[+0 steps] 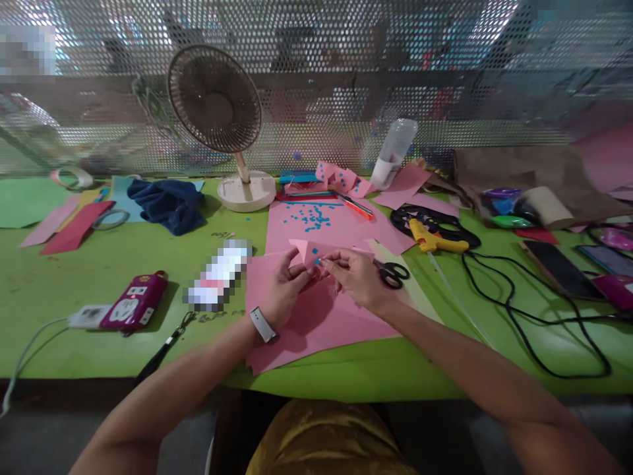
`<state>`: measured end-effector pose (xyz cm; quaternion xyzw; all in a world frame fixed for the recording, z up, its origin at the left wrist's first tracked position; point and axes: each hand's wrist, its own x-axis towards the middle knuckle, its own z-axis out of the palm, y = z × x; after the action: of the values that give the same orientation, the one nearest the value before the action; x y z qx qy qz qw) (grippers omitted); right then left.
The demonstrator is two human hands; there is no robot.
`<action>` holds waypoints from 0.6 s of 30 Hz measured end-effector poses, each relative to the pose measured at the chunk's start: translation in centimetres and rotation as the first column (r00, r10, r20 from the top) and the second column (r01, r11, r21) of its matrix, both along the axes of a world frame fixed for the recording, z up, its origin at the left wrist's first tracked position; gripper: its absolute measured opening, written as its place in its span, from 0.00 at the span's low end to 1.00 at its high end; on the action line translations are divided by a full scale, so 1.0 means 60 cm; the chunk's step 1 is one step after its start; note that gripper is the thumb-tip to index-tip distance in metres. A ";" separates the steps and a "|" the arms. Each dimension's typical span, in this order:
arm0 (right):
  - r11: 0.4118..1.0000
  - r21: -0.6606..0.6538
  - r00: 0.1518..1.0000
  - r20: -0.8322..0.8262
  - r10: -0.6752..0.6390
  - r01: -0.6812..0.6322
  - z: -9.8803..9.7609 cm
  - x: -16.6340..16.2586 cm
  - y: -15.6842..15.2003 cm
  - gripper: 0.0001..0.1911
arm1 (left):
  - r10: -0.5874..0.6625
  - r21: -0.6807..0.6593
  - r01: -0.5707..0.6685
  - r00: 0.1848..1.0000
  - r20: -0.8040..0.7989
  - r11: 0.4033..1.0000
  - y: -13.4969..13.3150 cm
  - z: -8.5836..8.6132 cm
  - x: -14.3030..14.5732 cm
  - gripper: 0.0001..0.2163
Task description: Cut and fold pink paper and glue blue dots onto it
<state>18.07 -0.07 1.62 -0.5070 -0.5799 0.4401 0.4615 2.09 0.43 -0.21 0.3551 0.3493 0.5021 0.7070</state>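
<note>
Between my hands is a small folded piece of pink paper with a few blue paper squares on it. My left hand, with a white band on the wrist, pinches this piece from the left. The fingertips of my right hand are closed together at a blue square on its face; whether they grip the square or press on it I cannot tell. Beneath both hands lies a large pink sheet. Black-handled scissors rest just right of my right hand. Loose blue squares are scattered on another pink sheet behind.
A fan and a clear bottle stand at the back. An orange cutter lies behind the hands. To the right are a yellow glue gun, black cable and phone; leftward, a purple power strip and blue cloth.
</note>
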 end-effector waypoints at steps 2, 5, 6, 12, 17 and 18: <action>1.000 0.007 1.000 0.004 -0.003 0.003 0.000 -0.001 0.000 0.15 | -0.002 -0.001 0.002 1.000 0.009 1.000 0.000 0.001 0.000 0.32; 1.000 0.025 1.000 0.018 0.000 0.000 -0.001 0.000 0.000 0.14 | 0.000 0.003 0.000 1.000 0.014 1.000 -0.002 0.002 0.001 0.33; 0.999 0.032 1.000 0.024 0.000 0.000 -0.001 0.000 -0.001 0.14 | 0.000 0.004 0.000 1.000 0.011 1.000 -0.002 0.003 0.002 0.32; 0.999 0.046 0.998 0.053 -0.016 0.014 -0.002 0.000 -0.003 0.13 | 0.004 0.006 -0.003 1.000 -0.006 1.000 -0.003 0.005 0.002 0.29; 0.998 0.066 0.997 0.080 -0.022 0.017 0.000 0.000 -0.004 0.13 | 0.017 -0.010 -0.017 1.000 -0.013 1.000 0.002 -0.004 0.000 0.28; 0.998 0.060 0.996 0.083 -0.021 0.016 0.000 0.000 -0.004 0.13 | 0.016 -0.009 -0.016 1.000 -0.019 1.000 0.003 -0.005 0.000 0.28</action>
<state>18.10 -0.32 1.60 -0.5164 -0.6069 0.3966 0.4557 2.08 0.59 -0.53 0.3540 0.3610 0.5029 0.7011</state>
